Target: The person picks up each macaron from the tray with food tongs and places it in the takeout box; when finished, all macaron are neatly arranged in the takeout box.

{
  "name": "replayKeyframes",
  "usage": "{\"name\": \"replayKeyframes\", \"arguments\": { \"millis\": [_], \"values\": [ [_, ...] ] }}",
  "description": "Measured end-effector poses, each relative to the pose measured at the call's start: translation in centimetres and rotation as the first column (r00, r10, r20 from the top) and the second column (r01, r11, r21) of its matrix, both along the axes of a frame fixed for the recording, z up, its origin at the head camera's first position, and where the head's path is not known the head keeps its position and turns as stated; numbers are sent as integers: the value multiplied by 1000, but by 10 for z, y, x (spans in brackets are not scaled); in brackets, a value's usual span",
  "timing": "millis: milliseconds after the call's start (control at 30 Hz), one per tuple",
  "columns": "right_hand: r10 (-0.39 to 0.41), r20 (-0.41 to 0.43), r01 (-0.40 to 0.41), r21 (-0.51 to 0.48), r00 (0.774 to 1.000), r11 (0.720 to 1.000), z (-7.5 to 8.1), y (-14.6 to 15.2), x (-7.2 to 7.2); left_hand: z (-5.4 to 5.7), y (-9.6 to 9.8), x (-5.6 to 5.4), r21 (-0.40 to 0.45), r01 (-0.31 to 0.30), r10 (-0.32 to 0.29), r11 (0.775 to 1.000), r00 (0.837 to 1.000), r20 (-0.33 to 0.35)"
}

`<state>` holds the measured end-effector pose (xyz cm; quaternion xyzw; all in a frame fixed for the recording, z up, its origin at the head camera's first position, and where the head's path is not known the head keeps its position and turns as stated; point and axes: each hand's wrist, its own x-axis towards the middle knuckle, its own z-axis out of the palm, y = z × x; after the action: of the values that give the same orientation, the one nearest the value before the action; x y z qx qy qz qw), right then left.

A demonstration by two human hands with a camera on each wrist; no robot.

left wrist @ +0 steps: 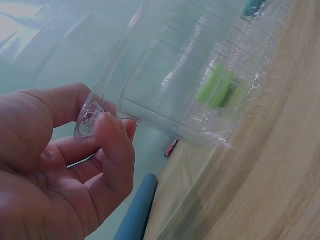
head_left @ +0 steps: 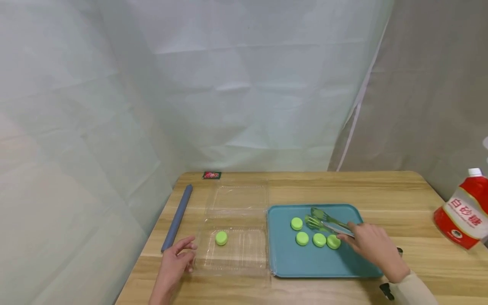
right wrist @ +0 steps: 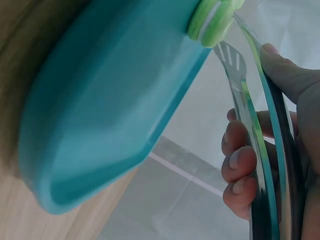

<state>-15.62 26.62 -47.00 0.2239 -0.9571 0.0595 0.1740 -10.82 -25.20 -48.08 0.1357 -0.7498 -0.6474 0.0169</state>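
My left hand [head_left: 176,263] is at the left edge of a clear plastic clamshell box [head_left: 236,258], its thumb and fingers pinching the rim at a corner, as the left wrist view shows. The box lies unfolded, with one green macaron [head_left: 221,238] inside its near half. My right hand [head_left: 375,246] grips a pair of metal food tongs [right wrist: 241,102] with slotted ends. The two tong ends are spread apart over the blue tray [head_left: 301,264], with nothing between them. Several green macarons [head_left: 302,238] lie on the tray, close to the tong ends.
A blue-grey rod like a rolling pin [head_left: 177,220] lies along the table's left side. At the back left edge is a small dark-and-red packet [head_left: 211,175]. A red and white sugar bag [head_left: 463,212] with a white cap stands at the right. Pale cloth hangs behind the table.
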Motion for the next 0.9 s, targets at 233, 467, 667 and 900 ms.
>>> {"name": "replayKeyframes", "arguments": {
  "millis": [233,467,667,900],
  "values": [
    [-10,15,10,22,1000,1000,4,1,0,1,1,-1,6,2,-2,1000,1000,10],
    [8,-8,-8,17,1000,1000,7,-2,-2,-1,-3,0,20,0,0,1000,1000,6],
    [36,-17,-36,1,999,999,13,-7,-5,-1,-3,1,21,-2,2,1000,1000,2],
    [59,-60,-59,-2,996,998,20,-15,-10,-1,-1,0,2,3,-3,1000,1000,-12]
  ]
}}
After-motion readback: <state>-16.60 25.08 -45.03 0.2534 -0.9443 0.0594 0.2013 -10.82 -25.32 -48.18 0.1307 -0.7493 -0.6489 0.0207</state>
